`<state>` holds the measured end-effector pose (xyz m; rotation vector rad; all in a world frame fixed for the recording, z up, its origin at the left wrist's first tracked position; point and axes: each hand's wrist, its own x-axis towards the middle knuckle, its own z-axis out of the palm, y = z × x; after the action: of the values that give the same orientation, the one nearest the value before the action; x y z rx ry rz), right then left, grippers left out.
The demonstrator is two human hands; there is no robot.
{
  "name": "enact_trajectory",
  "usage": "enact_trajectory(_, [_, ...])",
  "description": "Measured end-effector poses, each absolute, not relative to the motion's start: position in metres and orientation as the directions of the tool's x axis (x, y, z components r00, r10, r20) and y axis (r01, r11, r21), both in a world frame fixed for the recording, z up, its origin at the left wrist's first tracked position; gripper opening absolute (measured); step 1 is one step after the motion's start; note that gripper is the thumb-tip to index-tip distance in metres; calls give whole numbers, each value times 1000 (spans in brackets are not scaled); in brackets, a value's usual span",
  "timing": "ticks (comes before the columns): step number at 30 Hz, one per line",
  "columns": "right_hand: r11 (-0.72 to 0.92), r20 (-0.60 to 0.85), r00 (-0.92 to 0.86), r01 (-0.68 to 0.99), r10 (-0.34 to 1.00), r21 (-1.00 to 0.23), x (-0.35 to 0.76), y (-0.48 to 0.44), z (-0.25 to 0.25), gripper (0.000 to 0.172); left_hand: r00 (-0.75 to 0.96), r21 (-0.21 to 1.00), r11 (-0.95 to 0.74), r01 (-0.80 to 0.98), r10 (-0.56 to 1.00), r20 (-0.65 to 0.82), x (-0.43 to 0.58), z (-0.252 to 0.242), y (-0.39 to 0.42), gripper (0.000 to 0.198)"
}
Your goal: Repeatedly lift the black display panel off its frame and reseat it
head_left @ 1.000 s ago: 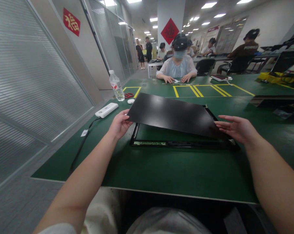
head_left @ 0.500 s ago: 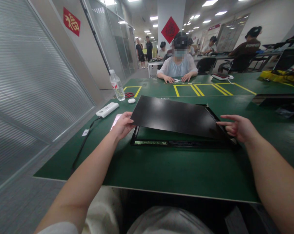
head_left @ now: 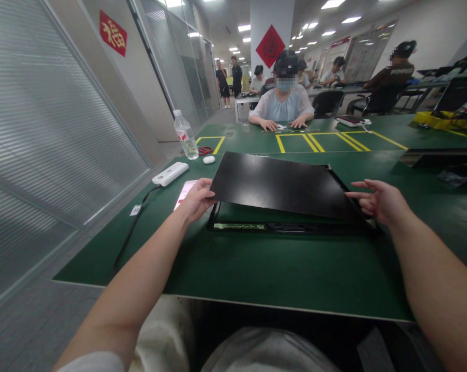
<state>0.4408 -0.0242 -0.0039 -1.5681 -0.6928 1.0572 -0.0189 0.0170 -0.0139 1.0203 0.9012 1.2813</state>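
A glossy black panel [head_left: 276, 183] is tilted over a black rectangular frame [head_left: 291, 228], its left side raised and its right side low at the frame. My left hand [head_left: 198, 200] grips the panel's left edge between thumb and fingers. At the right edge, my right hand [head_left: 383, 202] has its index finger stretched out to the panel, with the other fingers partly curled and apart. A green strip [head_left: 239, 226] shows along the frame's near left side. The frame lies on the green table [head_left: 288, 274].
Left of the panel are a phone [head_left: 184, 194], a white device [head_left: 170, 174] with a black cable, a small white case [head_left: 209, 160], red scissors [head_left: 205, 150] and a water bottle [head_left: 186, 135]. Opposite sits a person [head_left: 282, 103], hands on the table. Dark items [head_left: 446, 160] lie at right.
The panel and my left hand have shifted very slightly to the right. My right hand stays almost where it was.
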Motion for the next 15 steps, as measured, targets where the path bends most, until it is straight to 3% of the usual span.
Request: enact_trajectory(15, [-259, -249, 472, -43, 846, -965, 444, -22, -8, 16, 115, 953, 87, -290, 992, -56, -16, -17, 15, 38])
